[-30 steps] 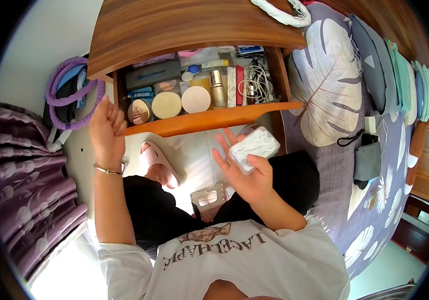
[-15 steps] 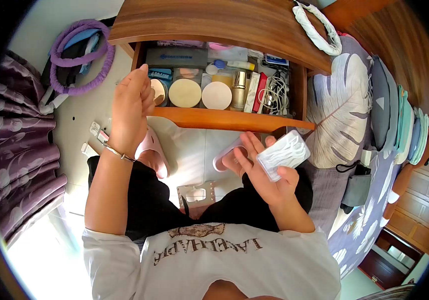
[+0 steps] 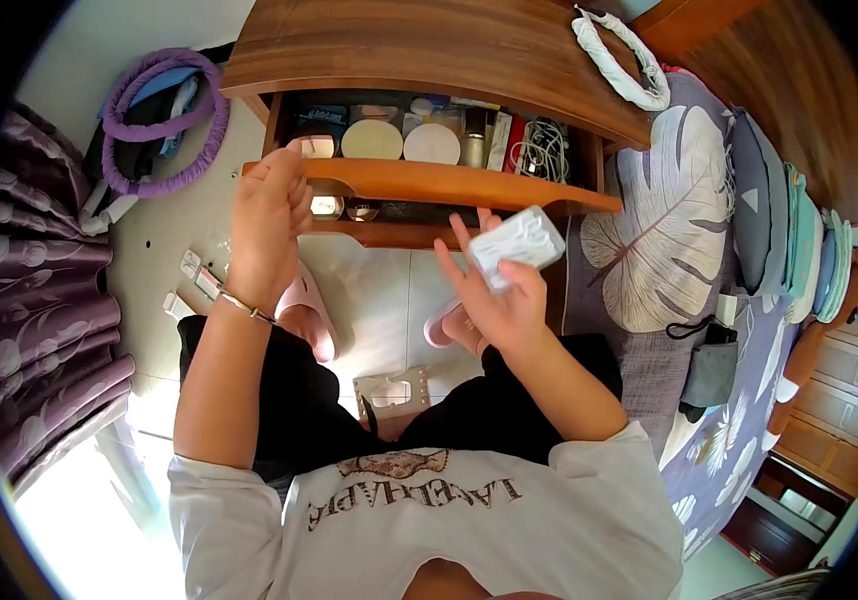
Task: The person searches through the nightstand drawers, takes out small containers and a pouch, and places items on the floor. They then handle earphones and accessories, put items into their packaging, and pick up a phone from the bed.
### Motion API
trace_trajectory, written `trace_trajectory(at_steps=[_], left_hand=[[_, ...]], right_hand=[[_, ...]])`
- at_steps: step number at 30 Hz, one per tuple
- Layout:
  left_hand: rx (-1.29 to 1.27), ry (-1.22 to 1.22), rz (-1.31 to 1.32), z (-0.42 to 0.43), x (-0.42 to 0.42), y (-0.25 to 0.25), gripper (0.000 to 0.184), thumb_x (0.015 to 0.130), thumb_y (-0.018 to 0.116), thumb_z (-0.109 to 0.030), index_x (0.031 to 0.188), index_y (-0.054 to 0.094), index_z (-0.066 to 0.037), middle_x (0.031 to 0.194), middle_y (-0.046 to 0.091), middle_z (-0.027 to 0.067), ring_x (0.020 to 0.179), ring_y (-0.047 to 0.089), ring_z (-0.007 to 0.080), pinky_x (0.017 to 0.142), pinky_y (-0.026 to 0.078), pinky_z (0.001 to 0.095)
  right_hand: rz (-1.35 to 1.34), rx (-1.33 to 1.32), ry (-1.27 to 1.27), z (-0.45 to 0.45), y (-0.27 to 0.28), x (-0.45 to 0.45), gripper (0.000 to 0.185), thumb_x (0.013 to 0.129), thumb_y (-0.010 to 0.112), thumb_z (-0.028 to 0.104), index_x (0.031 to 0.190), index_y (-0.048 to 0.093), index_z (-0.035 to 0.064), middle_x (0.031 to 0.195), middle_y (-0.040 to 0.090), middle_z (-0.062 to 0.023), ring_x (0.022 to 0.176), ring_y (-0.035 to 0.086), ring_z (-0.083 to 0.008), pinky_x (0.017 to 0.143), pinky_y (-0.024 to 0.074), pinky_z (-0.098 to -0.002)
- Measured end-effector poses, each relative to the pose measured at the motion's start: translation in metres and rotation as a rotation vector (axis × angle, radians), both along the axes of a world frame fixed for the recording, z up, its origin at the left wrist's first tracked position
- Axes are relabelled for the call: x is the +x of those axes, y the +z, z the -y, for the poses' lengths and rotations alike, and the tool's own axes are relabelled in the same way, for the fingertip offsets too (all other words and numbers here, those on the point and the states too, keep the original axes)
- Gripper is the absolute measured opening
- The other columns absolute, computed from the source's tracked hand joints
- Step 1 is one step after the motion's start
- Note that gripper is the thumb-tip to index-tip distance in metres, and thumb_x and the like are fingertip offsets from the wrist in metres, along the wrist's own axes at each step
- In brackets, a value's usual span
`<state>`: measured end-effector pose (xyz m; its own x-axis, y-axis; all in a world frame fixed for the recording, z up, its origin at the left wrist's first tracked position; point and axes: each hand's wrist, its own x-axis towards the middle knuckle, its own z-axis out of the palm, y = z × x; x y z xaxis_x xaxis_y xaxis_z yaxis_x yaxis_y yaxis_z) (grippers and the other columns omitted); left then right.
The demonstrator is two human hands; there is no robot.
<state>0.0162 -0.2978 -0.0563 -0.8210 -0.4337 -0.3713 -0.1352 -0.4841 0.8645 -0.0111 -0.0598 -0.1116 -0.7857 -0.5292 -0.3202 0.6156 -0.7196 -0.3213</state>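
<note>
My right hand (image 3: 504, 295) holds a small clear plastic case (image 3: 517, 245) packed with slim white pieces that look like floss picks. The case lies between thumb and palm, the other fingers spread by the lower drawer (image 3: 399, 236). My left hand (image 3: 271, 215) is closed, knuckles up, at the left end of the upper drawer (image 3: 459, 178); whatever its fingers hold is hidden. Both drawers stand partly pulled out. Inside the upper one are round cosmetic compacts (image 3: 371, 141), a gold-brown bottle (image 3: 474, 138), thin boxes and a coiled white cable (image 3: 542, 152).
A wooden tabletop (image 3: 429, 45) overhangs the drawers. To the right is a bed with a leaf-print pillow (image 3: 659, 220) and a grey pouch (image 3: 711, 372). Purple hoops (image 3: 164, 180) lie at left near a curtain (image 3: 44, 300). A stool (image 3: 394, 390) is between my legs.
The upper drawer has slid further in under the tabletop, and the lower drawer's interior has come into view. My right hand has moved up and left with the case. My left hand stays closed.
</note>
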Motion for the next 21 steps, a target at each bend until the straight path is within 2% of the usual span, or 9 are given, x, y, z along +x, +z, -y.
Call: trace_trajectory(at_steps=[1, 5, 8, 10, 12, 13, 17, 20, 21], left_hand=[[0.000, -0.006, 0.000, 0.001, 0.001, 0.000, 0.031, 0.091, 0.047, -0.023, 0.064, 0.035, -0.013, 0.053, 0.027, -0.0058, 0.042, 0.021, 0.0036, 0.037, 0.016, 0.0194], [0.021, 0.014, -0.004, 0.005, 0.002, -0.002, 0.031, 0.091, 0.047, -0.023, 0.064, 0.035, -0.013, 0.053, 0.026, -0.0062, 0.042, 0.021, 0.0034, 0.037, 0.016, 0.0191], [0.037, 0.026, -0.006, 0.007, 0.002, -0.001, 0.031, 0.091, 0.047, -0.023, 0.064, 0.035, -0.013, 0.053, 0.026, -0.0064, 0.042, 0.020, 0.0034, 0.037, 0.016, 0.0193], [0.026, 0.022, -0.002, 0.009, 0.003, 0.000, 0.033, 0.090, 0.047, -0.025, 0.063, 0.034, -0.014, 0.053, 0.025, -0.0065, 0.043, 0.020, 0.0035, 0.038, 0.015, 0.0200], [0.010, 0.034, -0.008, 0.014, 0.003, 0.000, 0.034, 0.090, 0.047, -0.025, 0.062, 0.033, -0.014, 0.053, 0.025, -0.0064, 0.043, 0.019, 0.0037, 0.038, 0.016, 0.0204], [-0.004, 0.037, -0.018, 0.017, 0.004, -0.001, 0.035, 0.090, 0.048, -0.026, 0.061, 0.033, -0.014, 0.053, 0.025, -0.0063, 0.043, 0.019, 0.0039, 0.039, 0.016, 0.0207], [0.010, 0.092, -0.025, 0.031, 0.005, 0.001, 0.036, 0.090, 0.047, -0.027, 0.061, 0.033, -0.014, 0.053, 0.025, -0.0061, 0.043, 0.019, 0.0042, 0.039, 0.016, 0.0211], [0.005, 0.120, -0.042, 0.039, 0.008, -0.001, 0.035, 0.090, 0.047, -0.026, 0.061, 0.033, -0.014, 0.053, 0.024, -0.0060, 0.043, 0.019, 0.0043, 0.039, 0.016, 0.0209], [-0.004, 0.118, -0.041, 0.041, 0.009, -0.001, 0.035, 0.090, 0.047, -0.026, 0.061, 0.033, -0.013, 0.052, 0.024, -0.0059, 0.042, 0.019, 0.0044, 0.039, 0.016, 0.0208]], right_hand=[[-0.001, 0.000, -0.021, 0.004, 0.000, -0.005, 0.043, 0.064, 0.058, 0.002, 0.106, 0.055, 0.0119, 0.116, 0.051, 0.0025, 0.131, 0.021, -0.0267, 0.108, 0.0135, -0.0497], [0.002, -0.131, -0.017, 0.014, -0.008, -0.041, 0.038, 0.067, 0.055, -0.002, 0.101, 0.055, 0.0146, 0.103, 0.057, -0.0001, 0.114, 0.041, -0.0259, 0.105, 0.0232, -0.0485], [-0.018, -0.132, -0.051, 0.021, -0.008, -0.058, 0.038, 0.066, 0.056, 0.000, 0.100, 0.056, 0.0172, 0.099, 0.058, 0.0006, 0.109, 0.044, -0.0279, 0.104, 0.0244, -0.0480], [-0.004, -0.155, -0.054, 0.027, -0.010, -0.069, 0.039, 0.065, 0.057, 0.001, 0.101, 0.054, 0.0144, 0.101, 0.056, 0.0001, 0.115, 0.038, -0.0289, 0.105, 0.0231, -0.0484], [0.078, -0.225, -0.092, 0.034, -0.013, -0.079, 0.038, 0.064, 0.058, 0.001, 0.100, 0.053, 0.0100, 0.105, 0.053, -0.0001, 0.123, 0.028, -0.0295, 0.107, 0.0201, -0.0501], [0.067, -0.224, -0.143, 0.040, -0.014, -0.082, 0.037, 0.062, 0.059, 0.001, 0.098, 0.051, 0.0068, 0.107, 0.051, -0.0003, 0.128, 0.018, -0.0292, 0.107, 0.0170, -0.0517], [0.002, -0.121, -0.239, 0.057, -0.013, -0.092, 0.037, 0.060, 0.061, 0.003, 0.095, 0.055, 0.0122, 0.099, 0.055, -0.0007, 0.124, 0.025, -0.0299, 0.108, 0.0167, -0.0519], [-0.027, -0.166, -0.196, 0.059, -0.020, -0.103, 0.038, 0.060, 0.059, 0.000, 0.096, 0.055, 0.0130, 0.100, 0.055, -0.0006, 0.123, 0.027, -0.0302, 0.107, 0.0172, -0.0519], [-0.037, -0.183, -0.199, 0.060, -0.021, -0.102, 0.039, 0.061, 0.059, 0.000, 0.099, 0.054, 0.0099, 0.100, 0.055, -0.0015, 0.122, 0.030, -0.0296, 0.108, 0.0169, -0.0516]])
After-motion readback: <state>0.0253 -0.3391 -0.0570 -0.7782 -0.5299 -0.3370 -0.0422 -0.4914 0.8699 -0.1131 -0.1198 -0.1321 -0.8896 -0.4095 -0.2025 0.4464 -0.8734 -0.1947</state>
